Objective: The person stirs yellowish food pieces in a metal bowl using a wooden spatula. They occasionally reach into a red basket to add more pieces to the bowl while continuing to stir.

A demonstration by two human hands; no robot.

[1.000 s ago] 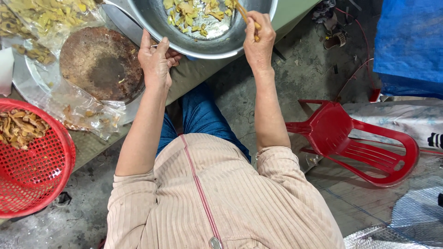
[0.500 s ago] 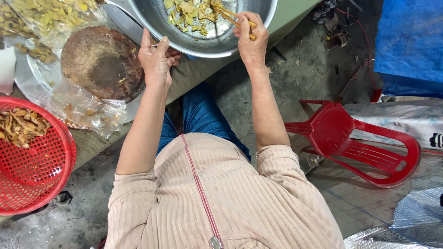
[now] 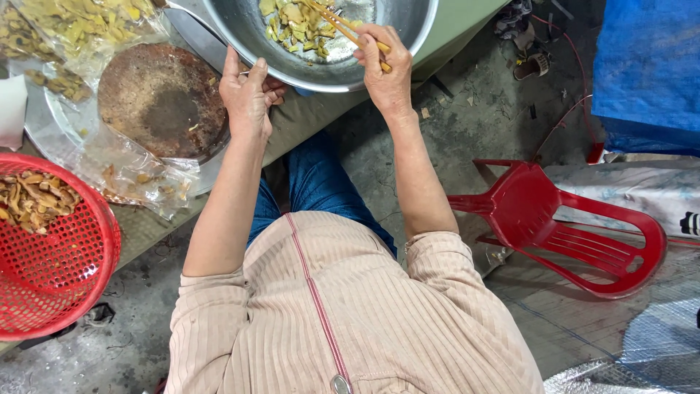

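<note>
R hand (image 3: 385, 73) grips chopsticks (image 3: 343, 29); L hand (image 3: 249, 95) steadies bowl (image 3: 292, 69).

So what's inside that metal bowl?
Yellowish food pieces lie in the bowl, with the chopsticks among them. The picture's top edge cuts off the rest.

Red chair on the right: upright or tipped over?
Tipped over: the red chair lies on its side on the floor, backrest slats showing.

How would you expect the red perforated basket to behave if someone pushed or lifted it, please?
The red basket looks like thin perforated plastic, so it is probably light and a little flexible. It holds only a small pile of brownish pieces, so it would likely slide easily. It overhangs the table edge, so a push might tip it.
</note>
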